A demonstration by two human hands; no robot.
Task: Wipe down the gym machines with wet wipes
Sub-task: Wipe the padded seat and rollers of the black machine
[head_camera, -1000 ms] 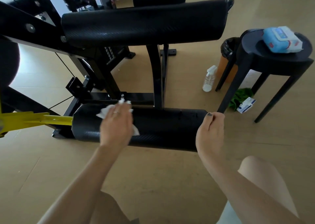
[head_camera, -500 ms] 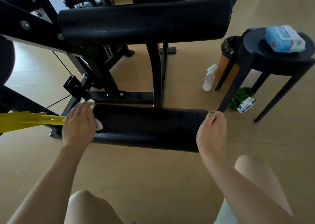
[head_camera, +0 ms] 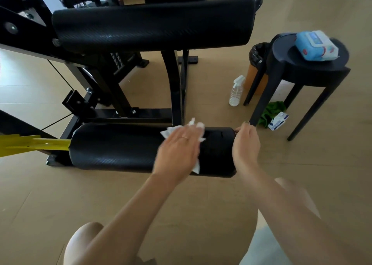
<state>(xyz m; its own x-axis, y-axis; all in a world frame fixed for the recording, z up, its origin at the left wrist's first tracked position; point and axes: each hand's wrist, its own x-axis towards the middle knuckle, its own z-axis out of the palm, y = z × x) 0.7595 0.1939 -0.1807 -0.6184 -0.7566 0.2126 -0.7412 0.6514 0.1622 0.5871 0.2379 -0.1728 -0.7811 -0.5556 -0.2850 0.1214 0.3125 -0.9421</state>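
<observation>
1. On the lower roller pad [head_camera: 124,148] of the gym machine, my left hand [head_camera: 177,152] lies flat, fingers stretched out, pressing a white wet wipe [head_camera: 171,132] against the black vinyl near the pad's right end. Bits of the wipe stick out past my fingertips and below my palm.
2. My right hand [head_camera: 246,144] cups the pad's right end cap, fingers curled around its edge, thumb on top.
3. I see a thin ring on one finger of the left hand; that hand is a little motion-blurred.
4. At the pad's left end, a yellow lever [head_camera: 34,144] points off toward the left edge of the view.
5. Above and behind sits the upper roller pad [head_camera: 153,25], longer, carried on the black steel frame [head_camera: 175,87] that stands on the wooden floor [head_camera: 181,204].
6. Out to the right, a black round stool [head_camera: 314,67] holds a blue pack of wet wipes [head_camera: 316,45] on its seat.
7. Just left of the stool stands a clear spray bottle [head_camera: 236,91], and behind it an orange bin [head_camera: 257,71] with a black liner.
8. Under the stool, a green cloth [head_camera: 271,111] lies crumpled, touching a small white-and-blue packet [head_camera: 278,120].
9. Both my bare knees show at the bottom of the view.
</observation>
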